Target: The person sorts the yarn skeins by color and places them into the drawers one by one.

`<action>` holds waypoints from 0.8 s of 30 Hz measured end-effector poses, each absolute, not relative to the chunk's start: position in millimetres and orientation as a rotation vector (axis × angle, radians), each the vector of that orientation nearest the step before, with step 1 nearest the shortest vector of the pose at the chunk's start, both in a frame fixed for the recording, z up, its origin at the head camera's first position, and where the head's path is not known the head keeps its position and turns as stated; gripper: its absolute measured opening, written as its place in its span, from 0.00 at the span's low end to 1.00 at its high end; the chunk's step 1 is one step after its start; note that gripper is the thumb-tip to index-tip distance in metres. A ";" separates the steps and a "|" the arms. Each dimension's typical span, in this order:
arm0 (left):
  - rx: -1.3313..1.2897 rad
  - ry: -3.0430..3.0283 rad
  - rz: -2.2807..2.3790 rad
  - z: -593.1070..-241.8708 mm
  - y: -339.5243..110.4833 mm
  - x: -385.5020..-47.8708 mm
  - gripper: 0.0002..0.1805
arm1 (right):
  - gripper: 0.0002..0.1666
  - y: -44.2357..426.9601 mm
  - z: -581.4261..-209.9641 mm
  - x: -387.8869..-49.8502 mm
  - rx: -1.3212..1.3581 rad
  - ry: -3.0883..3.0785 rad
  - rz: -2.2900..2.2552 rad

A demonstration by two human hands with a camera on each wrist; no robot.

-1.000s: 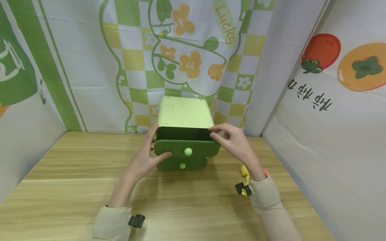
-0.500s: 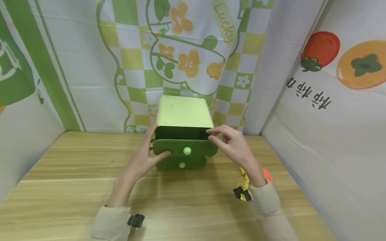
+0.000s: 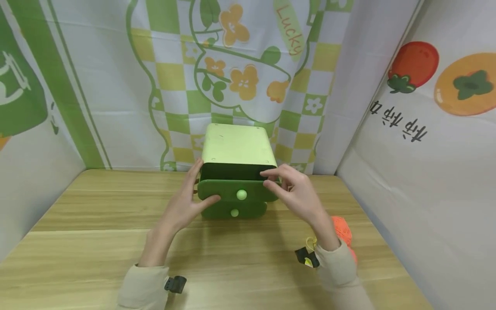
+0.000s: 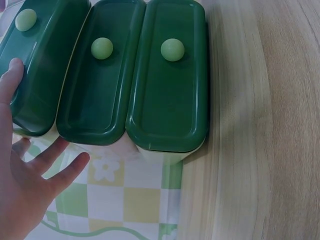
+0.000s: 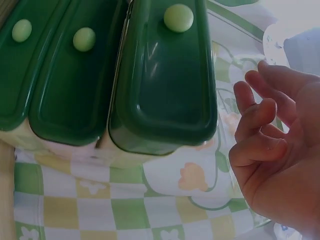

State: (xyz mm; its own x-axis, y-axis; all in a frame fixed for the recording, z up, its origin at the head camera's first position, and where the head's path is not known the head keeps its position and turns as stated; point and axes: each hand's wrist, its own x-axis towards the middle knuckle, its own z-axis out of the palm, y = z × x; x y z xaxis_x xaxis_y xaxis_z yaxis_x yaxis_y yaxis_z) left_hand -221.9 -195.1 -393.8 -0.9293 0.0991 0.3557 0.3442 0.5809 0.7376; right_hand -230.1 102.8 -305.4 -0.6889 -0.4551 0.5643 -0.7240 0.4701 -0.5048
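A pale green drawer cabinet (image 3: 238,144) with dark green drawers stands at the back of the table. Its top drawer (image 3: 221,189) is pulled partly out, its dark inside showing. My left hand (image 3: 186,204) is at the cabinet's left side, thumb on the top drawer's front and other fingers stretched along the side. In the left wrist view its fingers (image 4: 67,172) are spread. My right hand (image 3: 298,189) hovers at the right end of the drawer's opening, fingers loosely bent. In the right wrist view that hand (image 5: 280,145) holds nothing.
A bright orange yarn ball (image 3: 342,228) lies on the wooden table (image 3: 240,271), partly behind my right forearm. Beside it are a yellow strand (image 3: 311,242) and a small black piece (image 3: 302,256). A printed curtain (image 3: 174,77) hangs behind the cabinet.
My right hand has shifted slightly left and down over the drawer's edge. More of the orange yarn ball shows beside the forearm. My left hand and the drawer look the same.
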 end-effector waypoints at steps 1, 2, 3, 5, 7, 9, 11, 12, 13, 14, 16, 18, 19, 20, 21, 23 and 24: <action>-0.365 -2.539 -1.272 -393.9 -195.1 -221.9 0.56 | 0.14 102.2 -306.1 -228.7 0.998 -2.378 1.073; -0.366 -2.536 -1.276 -393.8 -195.1 -222.0 0.56 | 0.14 101.7 -307.0 -227.4 1.002 -2.385 1.085; -0.367 -2.535 -1.278 -393.8 -195.0 -222.1 0.56 | 0.14 101.4 -308.3 -226.3 1.004 -2.389 1.096; -0.369 -2.531 -1.280 -393.8 -195.1 -221.9 0.56 | 0.14 101.0 -310.6 -224.2 1.007 -2.397 1.118; -0.370 -2.528 -1.282 -393.2 -195.2 -221.7 0.56 | 0.14 100.5 -312.5 -221.8 1.007 -2.404 1.132; -0.367 -2.530 -1.281 -392.9 -195.6 -221.2 0.56 | 0.14 99.7 -314.9 -220.1 1.008 -2.414 1.142; -0.364 -2.528 -1.281 -392.5 -195.3 -221.0 0.56 | 0.14 99.3 -317.0 -218.7 1.009 -2.429 1.149; -0.364 -2.528 -1.281 -392.4 -195.3 -221.0 0.56 | 0.14 99.1 -318.1 -218.3 1.008 -2.438 1.150; -0.364 -2.527 -1.279 -392.5 -195.2 -220.8 0.56 | 0.14 99.0 -319.0 -217.8 1.010 -2.445 1.155; -0.364 -2.528 -1.278 -392.5 -195.1 -220.8 0.56 | 0.15 98.7 -319.8 -217.4 1.010 -2.454 1.160; -0.366 -2.525 -1.274 -392.7 -195.1 -221.1 0.56 | 0.15 98.4 -320.8 -216.7 1.014 -2.463 1.172; -0.369 -2.524 -1.273 -393.0 -194.9 -221.1 0.56 | 0.15 98.2 -321.1 -216.2 1.019 -2.468 1.181; -0.370 -2.521 -1.274 -393.2 -194.9 -221.3 0.56 | 0.16 98.0 -321.1 -215.9 1.024 -2.470 1.186; -0.372 -2.519 -1.276 -393.3 -194.7 -221.4 0.56 | 0.16 97.8 -321.1 -215.7 1.027 -2.475 1.186; -0.373 -2.518 -1.275 -393.5 -194.6 -221.5 0.56 | 0.16 97.6 -321.4 -215.9 1.032 -2.478 1.187; -0.376 -2.514 -1.276 -393.7 -194.2 -221.6 0.56 | 0.16 96.9 -321.7 -215.5 1.042 -2.484 1.179; -0.374 -2.516 -1.274 -393.9 -194.0 -221.7 0.56 | 0.16 96.4 -322.0 -215.3 1.045 -2.489 1.173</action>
